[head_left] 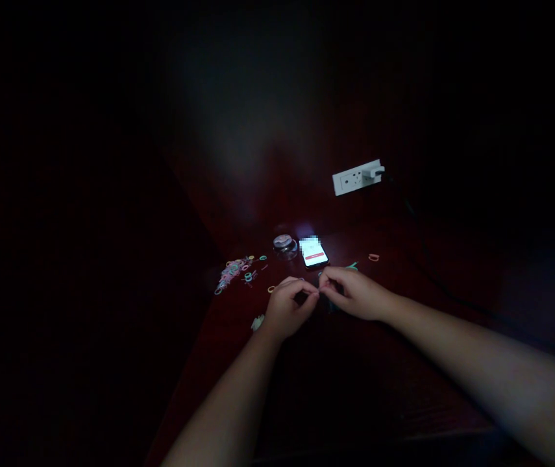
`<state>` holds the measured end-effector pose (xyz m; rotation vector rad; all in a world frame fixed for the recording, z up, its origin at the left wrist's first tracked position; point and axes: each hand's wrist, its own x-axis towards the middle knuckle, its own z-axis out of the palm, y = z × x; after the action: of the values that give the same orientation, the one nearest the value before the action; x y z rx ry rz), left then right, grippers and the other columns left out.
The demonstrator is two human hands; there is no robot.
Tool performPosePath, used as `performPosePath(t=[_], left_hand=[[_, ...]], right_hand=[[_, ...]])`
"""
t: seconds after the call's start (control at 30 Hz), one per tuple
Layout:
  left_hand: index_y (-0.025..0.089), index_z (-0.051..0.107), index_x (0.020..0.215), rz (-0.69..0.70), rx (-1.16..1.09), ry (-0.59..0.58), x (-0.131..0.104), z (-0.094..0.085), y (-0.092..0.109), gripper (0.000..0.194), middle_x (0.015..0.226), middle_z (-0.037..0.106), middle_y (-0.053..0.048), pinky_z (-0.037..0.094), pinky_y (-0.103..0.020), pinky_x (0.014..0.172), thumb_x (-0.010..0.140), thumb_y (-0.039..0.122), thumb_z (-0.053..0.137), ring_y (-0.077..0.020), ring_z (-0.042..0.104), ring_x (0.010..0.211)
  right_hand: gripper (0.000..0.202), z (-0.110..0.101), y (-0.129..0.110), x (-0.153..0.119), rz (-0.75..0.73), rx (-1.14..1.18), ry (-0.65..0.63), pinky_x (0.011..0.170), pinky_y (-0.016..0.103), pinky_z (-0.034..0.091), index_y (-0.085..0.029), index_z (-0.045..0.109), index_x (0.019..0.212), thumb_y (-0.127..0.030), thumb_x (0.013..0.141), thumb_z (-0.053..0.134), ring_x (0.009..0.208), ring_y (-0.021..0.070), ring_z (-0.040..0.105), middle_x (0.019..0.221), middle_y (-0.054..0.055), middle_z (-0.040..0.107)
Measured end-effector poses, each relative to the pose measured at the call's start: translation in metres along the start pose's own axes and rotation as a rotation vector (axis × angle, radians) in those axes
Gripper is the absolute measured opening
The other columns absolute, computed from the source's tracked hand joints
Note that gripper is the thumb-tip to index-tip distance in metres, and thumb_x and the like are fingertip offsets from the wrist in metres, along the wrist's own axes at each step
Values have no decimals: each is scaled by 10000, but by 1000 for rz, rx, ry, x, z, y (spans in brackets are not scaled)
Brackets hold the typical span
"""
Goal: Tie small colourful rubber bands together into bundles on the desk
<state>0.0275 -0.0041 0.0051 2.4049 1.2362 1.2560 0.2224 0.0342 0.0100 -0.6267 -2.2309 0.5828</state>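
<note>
Two closed pinches, left hand (282, 311) and right hand (357, 295), meet above the dark-red table (228, 327); we cannot tell what they grip. We judge fingerwork underway, next needing steadiness; small multicoloured loops (232, 272) lie heaped leftward.

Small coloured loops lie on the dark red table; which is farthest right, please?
The small orange loop, beyond the right hand; others lie farther left.

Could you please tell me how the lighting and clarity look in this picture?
Head view: very dark overall, the far left nearly black; head view: the phone screen glows brightest, its upper part pixelated; head view: the white wall socket stays readable; head view: anything between the fingertips of the left hand and right hand is too dim and small to identify.
</note>
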Motion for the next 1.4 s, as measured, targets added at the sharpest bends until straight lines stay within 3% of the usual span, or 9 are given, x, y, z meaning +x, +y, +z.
performPosePath(t=[1.1,1.4], left_hand=[[197,706,906,-69,42,86,0,-2,-12,108,877,706,-42,505,-306,796,851,265,642,-172,633,853],[221,730,923,3,130,-104,1,-22,-23,122,905,728,-34,476,-340,852,866,266,632,-182,630,881]], right_hand=[[61,-3,4,-1,24,12,-37,590,241,398,-174,565,818,-209,850,527,638,128,508,712,9,570],[40,-4,10,-1,36,39,-8,586,250,402,-174,559,827,-210,836,542,623,133,501,708,12,565]])
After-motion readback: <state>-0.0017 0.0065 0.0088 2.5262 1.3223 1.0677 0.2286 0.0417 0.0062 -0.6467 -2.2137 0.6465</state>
